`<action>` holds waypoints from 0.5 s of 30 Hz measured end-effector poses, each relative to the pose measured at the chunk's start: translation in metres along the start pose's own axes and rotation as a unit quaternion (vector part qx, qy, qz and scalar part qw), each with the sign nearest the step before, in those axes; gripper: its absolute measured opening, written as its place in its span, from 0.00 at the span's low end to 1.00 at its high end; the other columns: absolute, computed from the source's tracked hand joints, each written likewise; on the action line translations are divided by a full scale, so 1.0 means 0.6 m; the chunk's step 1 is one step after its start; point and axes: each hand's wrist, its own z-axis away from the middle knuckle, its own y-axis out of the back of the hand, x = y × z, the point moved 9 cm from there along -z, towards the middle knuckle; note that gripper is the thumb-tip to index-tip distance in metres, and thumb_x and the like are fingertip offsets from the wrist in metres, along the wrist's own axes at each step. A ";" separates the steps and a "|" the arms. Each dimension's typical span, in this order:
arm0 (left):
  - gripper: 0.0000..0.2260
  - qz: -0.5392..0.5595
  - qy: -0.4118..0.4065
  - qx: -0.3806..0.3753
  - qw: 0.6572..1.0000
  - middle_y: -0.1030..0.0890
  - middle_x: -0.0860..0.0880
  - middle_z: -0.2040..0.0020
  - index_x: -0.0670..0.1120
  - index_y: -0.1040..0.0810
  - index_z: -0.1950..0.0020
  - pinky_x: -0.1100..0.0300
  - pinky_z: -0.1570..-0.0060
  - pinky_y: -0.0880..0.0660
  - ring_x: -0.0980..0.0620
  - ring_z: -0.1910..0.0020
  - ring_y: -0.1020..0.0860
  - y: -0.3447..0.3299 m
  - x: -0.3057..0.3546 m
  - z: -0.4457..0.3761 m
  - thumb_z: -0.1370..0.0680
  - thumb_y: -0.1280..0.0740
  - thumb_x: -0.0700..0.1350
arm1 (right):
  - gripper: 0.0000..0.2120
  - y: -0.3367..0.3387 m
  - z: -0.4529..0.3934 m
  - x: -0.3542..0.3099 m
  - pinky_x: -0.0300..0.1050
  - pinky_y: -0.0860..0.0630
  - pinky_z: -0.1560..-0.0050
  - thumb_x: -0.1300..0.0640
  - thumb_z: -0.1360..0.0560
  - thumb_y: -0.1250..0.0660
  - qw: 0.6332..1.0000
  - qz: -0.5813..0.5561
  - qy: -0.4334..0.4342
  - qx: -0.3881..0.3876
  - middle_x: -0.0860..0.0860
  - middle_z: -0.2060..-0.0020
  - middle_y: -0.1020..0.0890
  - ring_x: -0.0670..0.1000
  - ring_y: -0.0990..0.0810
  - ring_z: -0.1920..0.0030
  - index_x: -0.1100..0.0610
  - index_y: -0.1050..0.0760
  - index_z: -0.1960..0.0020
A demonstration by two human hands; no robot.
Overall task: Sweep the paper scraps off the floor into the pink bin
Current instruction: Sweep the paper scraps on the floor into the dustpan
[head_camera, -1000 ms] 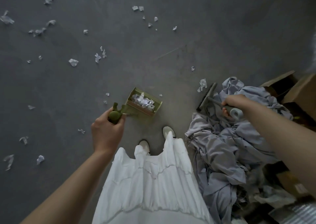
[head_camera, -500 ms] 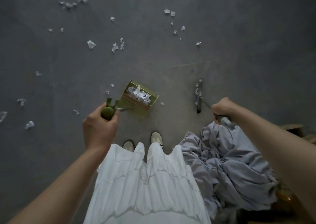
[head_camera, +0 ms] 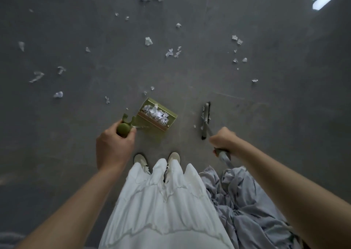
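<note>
Presently, the stock on hand, with reasons for placing:

One olive-green plastic long-handled dustpan, pan on the grey concrete floor just ahead of the feet. The left hand has its fingers curled round the round top of the handle, which stands almost straight up toward the camera; held so, I judge, to keep the pan level and its load inside while the person stands.

One heap of white torn paper scraps already in the pan; pieces too jumbled to count.

One grey long-handled broom, head on the floor to the right of the pan and apart from it. The right hand is clenched round the shaft, which runs back under the forearm. The head appears parked near the pan, ready for the next stroke.

Loose white paper scraps on the floor: some two dozen visible, scattered ahead and to both sides, the nearest few just beyond the pan's far edge; several at the top are too small or blurred to count surely.

One crumpled heap of grey cloth, lower right, beside the white pleated skirt. Two pale shoes show under its hem.

Pink bin: none in view. The job is part done, by this reckoning; most scraps remain on the floor.
</note>
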 end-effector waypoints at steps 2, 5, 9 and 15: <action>0.08 -0.002 0.016 0.014 1.000 0.19 0.42 0.63 0.43 0.19 0.54 0.54 0.62 0.29 0.40 0.62 0.23 0.018 -0.029 0.005 0.27 0.29 0.48 | 0.07 -0.022 0.008 -0.030 0.50 0.19 0.65 0.64 0.28 0.42 1.000 0.015 0.012 -0.009 0.65 0.56 0.18 0.59 0.17 0.67 0.67 0.27 0.59; 0.08 -0.006 0.040 0.030 0.999 0.19 0.41 0.64 0.43 0.20 0.56 0.53 0.63 0.28 0.39 0.62 0.22 0.045 -0.071 0.013 0.27 0.29 0.48 | 0.08 -0.052 0.027 -0.079 0.41 0.26 0.76 0.65 0.27 0.43 0.999 0.033 0.033 -0.021 0.65 0.55 0.19 0.54 0.22 0.76 0.67 0.26 0.57; 0.08 -0.003 0.066 0.050 0.997 0.19 0.40 0.64 0.43 0.20 0.57 0.53 0.63 0.28 0.38 0.62 0.22 0.083 -0.123 0.020 0.27 0.28 0.47 | 0.08 -0.098 0.049 -0.139 0.32 0.35 0.83 0.65 0.27 0.42 0.994 0.081 0.068 -0.038 0.62 0.58 0.19 0.49 0.27 0.86 0.65 0.25 0.56; 0.08 -0.005 0.091 0.076 0.993 0.19 0.39 0.64 0.42 0.20 0.59 0.55 0.65 0.33 0.37 0.63 0.22 0.146 -0.206 0.025 0.28 0.28 0.47 | 0.07 -0.186 0.070 -0.231 0.37 0.29 0.78 0.63 0.28 0.41 0.985 0.125 0.115 -0.044 0.60 0.61 0.18 0.52 0.22 0.77 0.64 0.25 0.57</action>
